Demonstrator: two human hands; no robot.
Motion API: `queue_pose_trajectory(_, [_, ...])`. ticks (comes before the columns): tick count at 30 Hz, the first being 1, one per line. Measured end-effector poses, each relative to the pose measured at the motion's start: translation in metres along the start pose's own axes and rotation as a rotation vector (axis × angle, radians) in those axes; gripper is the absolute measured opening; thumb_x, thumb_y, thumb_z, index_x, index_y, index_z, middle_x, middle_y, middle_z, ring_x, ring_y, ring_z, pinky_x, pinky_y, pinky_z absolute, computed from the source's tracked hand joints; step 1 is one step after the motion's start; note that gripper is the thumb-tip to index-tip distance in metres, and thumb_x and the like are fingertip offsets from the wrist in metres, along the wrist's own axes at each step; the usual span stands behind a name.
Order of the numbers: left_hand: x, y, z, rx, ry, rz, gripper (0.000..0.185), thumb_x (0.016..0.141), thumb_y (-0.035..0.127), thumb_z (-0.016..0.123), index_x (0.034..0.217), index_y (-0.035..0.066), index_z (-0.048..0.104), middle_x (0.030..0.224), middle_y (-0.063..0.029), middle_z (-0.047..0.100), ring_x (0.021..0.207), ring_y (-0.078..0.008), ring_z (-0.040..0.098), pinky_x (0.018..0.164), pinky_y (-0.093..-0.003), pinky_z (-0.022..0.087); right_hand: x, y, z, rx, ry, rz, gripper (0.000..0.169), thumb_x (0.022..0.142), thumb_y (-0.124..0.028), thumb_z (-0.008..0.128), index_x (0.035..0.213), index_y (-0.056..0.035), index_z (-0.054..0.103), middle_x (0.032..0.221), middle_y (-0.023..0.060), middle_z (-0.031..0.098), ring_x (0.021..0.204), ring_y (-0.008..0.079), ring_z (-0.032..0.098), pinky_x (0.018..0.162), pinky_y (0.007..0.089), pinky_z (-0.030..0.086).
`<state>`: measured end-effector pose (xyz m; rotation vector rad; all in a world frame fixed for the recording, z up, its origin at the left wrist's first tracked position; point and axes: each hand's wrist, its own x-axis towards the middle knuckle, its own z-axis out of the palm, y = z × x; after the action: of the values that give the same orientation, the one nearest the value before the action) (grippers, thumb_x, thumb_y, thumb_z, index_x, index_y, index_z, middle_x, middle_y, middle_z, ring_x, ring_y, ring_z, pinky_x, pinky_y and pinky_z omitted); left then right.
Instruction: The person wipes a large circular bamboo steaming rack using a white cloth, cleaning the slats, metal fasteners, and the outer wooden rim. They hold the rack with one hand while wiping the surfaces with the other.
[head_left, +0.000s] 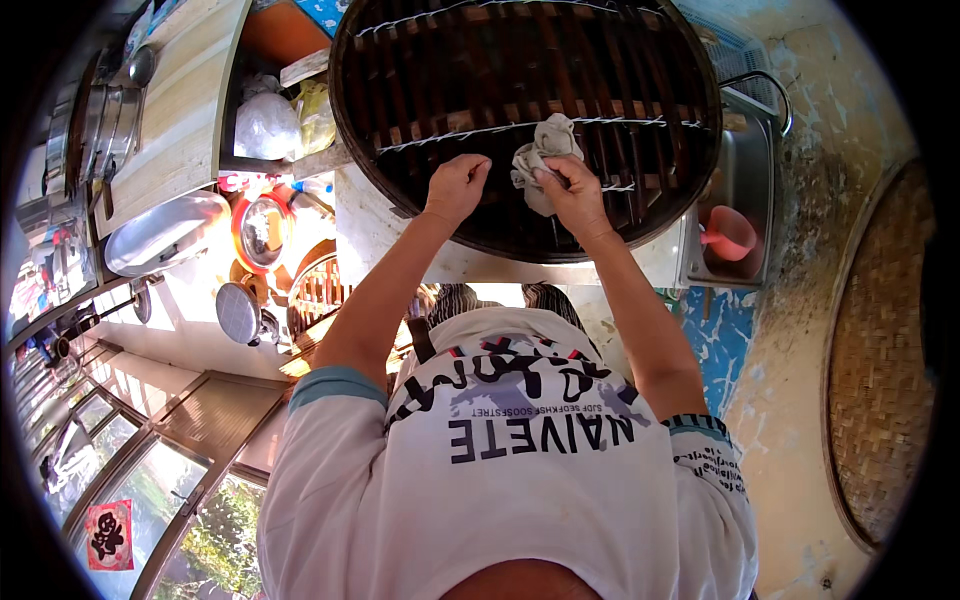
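Observation:
A large round steamer tray (480, 82) lies before me on a light worktop, with dark bamboo slats and a dark raised rim. White twisted cord or wire (450, 136) runs across the slats in lines. My right hand (576, 193) grips a crumpled greyish cloth (553, 142) against the slats, near the middle cord. To its left, my left hand (456, 186) is curled into a loose fist over the near part of the tray. Nothing shows between its fingers, and their undersides are hidden.
On the right is a steel sink (754, 161) with a pink plastic dipper (727, 234), a faucet (780, 97) and a blue basket (739, 60). A woven bamboo tray (885, 360) leans on the wall. Left are plastic bags (266, 126), a metal basin (169, 232) and a wooden-topped cabinet (176, 112).

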<state>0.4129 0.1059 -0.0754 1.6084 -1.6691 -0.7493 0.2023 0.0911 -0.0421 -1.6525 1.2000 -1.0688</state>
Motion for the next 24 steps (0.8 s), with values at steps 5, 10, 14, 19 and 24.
queue_pose_trajectory(5, [-0.031,-0.012,-0.012,0.416,0.112,0.189,0.012,0.089,0.018,0.062,0.095,0.008,0.068,0.099,-0.0055,0.07,0.109,-0.0276,0.06,0.108,-0.0458,0.031,-0.024,0.01,0.045,-0.652,-0.296,-0.258,0.026,0.071,-0.017,0.077,0.097,-0.013,0.07,0.102,0.0058,0.057,0.099,0.0251,0.056,0.085,0.0363,0.046])
queue_pose_trajectory(10, [-0.058,-0.034,-0.019,0.446,0.018,0.145,0.026,0.091,0.019,0.059,0.115,0.01,0.061,0.132,-0.0081,0.054,0.129,-0.0268,0.045,0.111,-0.0491,0.023,-0.009,0.022,0.068,-0.843,-0.385,-0.291,0.023,0.072,-0.017,0.073,0.094,-0.0165,0.069,0.1,0.0063,0.057,0.101,0.0266,0.057,0.084,0.0388,0.046])
queue_pose_trajectory(14, [-0.055,-0.028,-0.014,0.426,0.038,0.124,0.027,0.09,0.021,0.059,0.115,0.01,0.06,0.131,-0.0071,0.055,0.13,-0.0251,0.044,0.11,-0.0469,0.023,0.01,0.033,0.078,-0.697,-0.245,0.001,0.021,0.076,-0.018,0.071,0.095,-0.0117,0.066,0.096,0.0088,0.063,0.091,0.029,0.062,0.079,0.0406,0.05])
queue_pose_trajectory(19, [-0.054,-0.027,-0.013,0.281,0.009,0.018,0.038,0.087,0.025,0.066,0.12,0.008,0.059,0.132,-0.0084,0.054,0.131,-0.0262,0.043,0.112,-0.0478,0.024,0.044,-0.014,0.036,0.181,0.16,0.619,0.022,0.088,-0.021,0.068,0.101,-0.0043,0.063,0.094,0.0073,0.068,0.083,0.0204,0.065,0.076,0.0317,0.052])
queue_pose_trajectory(24, [-0.008,0.081,-0.002,-0.796,0.116,-0.07,0.057,0.081,0.02,0.079,0.129,0.001,0.055,0.132,-0.0098,0.055,0.122,-0.0192,0.051,0.104,-0.0356,0.039,0.043,-0.084,-0.016,0.762,0.021,0.56,0.027,0.093,-0.018,0.064,0.116,-0.0036,0.062,0.107,0.0054,0.064,0.096,0.0146,0.061,0.085,0.0303,0.049])
